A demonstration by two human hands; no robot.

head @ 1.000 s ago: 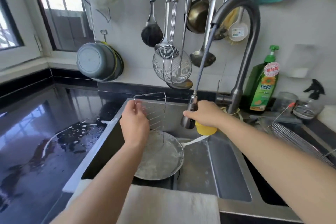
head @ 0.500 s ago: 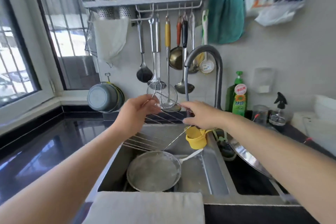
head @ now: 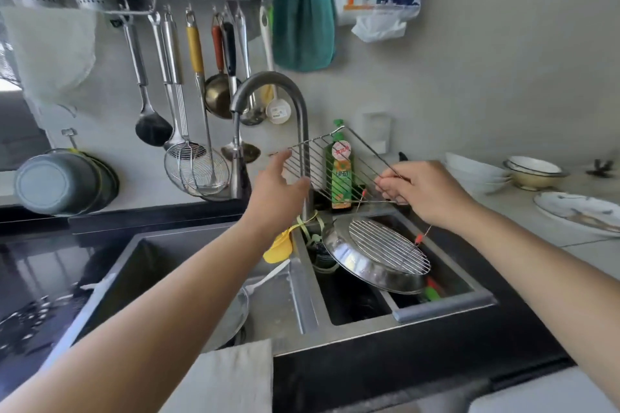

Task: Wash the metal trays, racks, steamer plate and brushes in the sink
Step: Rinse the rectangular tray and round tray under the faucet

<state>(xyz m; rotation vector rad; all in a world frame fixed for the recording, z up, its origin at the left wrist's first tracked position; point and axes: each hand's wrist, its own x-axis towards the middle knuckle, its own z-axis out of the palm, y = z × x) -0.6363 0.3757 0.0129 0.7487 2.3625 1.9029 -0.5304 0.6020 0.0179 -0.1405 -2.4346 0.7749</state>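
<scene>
A rectangular wire rack hangs tilted in the air above the right sink basin, in front of the faucet. My right hand pinches its right edge. My left hand is open beside the rack's left edge, fingers spread, not gripping it. Below, a round metal tray leans in the right basin with a round wire rack lying on it. A round steamer plate with a white handle lies in the left basin, partly hidden by my left arm.
The grey faucet arches behind the rack, next to a green detergent bottle. A yellow cup hangs on the sink divider. Ladles and strainers hang on the wall. Bowls and plates sit on the right counter. A cloth drapes the front edge.
The wire rack has gone from the left basin to above the right one. My right hand has taken hold of it and my left hand has let go.
</scene>
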